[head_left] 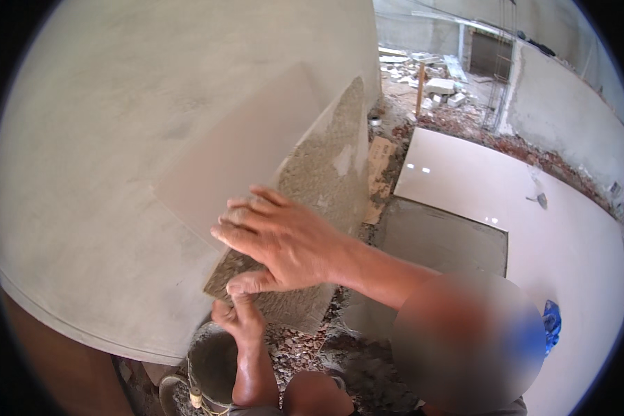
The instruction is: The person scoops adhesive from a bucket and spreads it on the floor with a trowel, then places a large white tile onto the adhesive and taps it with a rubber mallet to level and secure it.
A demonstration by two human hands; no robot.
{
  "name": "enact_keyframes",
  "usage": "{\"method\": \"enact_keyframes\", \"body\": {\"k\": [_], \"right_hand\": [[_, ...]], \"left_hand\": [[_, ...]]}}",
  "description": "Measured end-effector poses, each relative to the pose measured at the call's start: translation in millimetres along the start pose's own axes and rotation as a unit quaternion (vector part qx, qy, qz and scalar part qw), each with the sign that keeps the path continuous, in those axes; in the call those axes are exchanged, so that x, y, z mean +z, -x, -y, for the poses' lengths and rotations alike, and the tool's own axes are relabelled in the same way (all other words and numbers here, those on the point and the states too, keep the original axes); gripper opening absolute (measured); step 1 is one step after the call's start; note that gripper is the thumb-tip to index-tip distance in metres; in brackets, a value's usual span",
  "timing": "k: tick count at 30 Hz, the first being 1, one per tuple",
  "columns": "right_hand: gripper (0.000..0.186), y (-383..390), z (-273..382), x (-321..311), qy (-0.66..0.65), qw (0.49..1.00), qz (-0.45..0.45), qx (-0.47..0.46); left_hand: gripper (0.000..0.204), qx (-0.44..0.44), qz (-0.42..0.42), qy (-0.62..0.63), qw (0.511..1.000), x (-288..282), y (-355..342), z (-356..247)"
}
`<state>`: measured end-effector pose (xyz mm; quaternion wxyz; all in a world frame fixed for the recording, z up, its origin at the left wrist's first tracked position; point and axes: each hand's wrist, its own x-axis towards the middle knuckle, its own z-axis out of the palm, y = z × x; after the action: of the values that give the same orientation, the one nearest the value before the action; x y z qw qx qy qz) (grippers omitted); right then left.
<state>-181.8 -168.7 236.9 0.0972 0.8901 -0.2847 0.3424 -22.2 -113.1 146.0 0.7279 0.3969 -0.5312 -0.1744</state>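
A pinkish rectangular sheet or tile [236,152] stands tilted at the pale wall [83,173]. Beside it a slab with a rough, mortar-grey face [322,180] leans upright, its lower part behind my hands. My right hand [277,243] reaches across where the two meet, fingers spread near the pinkish piece's lower edge and thumb down by the slab's edge; whether it touches both is unclear. My left hand [243,319] is below, fingers curled at the slab's lower left corner.
Large glossy white tiles [457,166] cover the right floor, beside a grey mortar patch [437,236]. A bucket [208,350] stands below left amid broken rubble. Cardboard [378,173] lies past the slab. White blocks [440,87], debris and a low wall [561,118] are behind.
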Motion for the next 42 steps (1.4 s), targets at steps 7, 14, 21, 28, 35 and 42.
{"method": "enact_keyframes", "body": {"k": [7, 14, 21, 28, 35, 42], "right_hand": [[0.081, 20, -120, -27, 0.110, 0.981, -0.029, 0.158], [0.076, 29, -212, -32, 0.195, 0.951, -0.082, 0.225], [0.066, 17, -250, -122, 0.193, 0.790, -0.130, 0.568], [0.042, 40, -169, -81, 0.241, 0.958, -0.082, 0.129], [0.087, 51, -263, -108, -0.032, 0.839, -0.327, 0.433], [0.094, 95, -268, -25, -0.227, 0.773, -0.380, 0.456]], "left_hand": [[0.032, -0.074, 0.012, -0.080, 0.994, -30, 5, 4], [0.055, -0.090, -0.218, -0.071, 0.969, -86, 31, 36], [0.076, -0.044, -0.157, 0.022, 0.986, -201, 36, 87], [0.049, 0.219, -0.019, -0.586, 0.780, -276, 44, 149], [0.056, -0.073, -0.084, -0.098, 0.989, -225, 9, 97], [0.059, -0.084, -0.176, -0.052, 0.979, -180, -9, 66]]}}
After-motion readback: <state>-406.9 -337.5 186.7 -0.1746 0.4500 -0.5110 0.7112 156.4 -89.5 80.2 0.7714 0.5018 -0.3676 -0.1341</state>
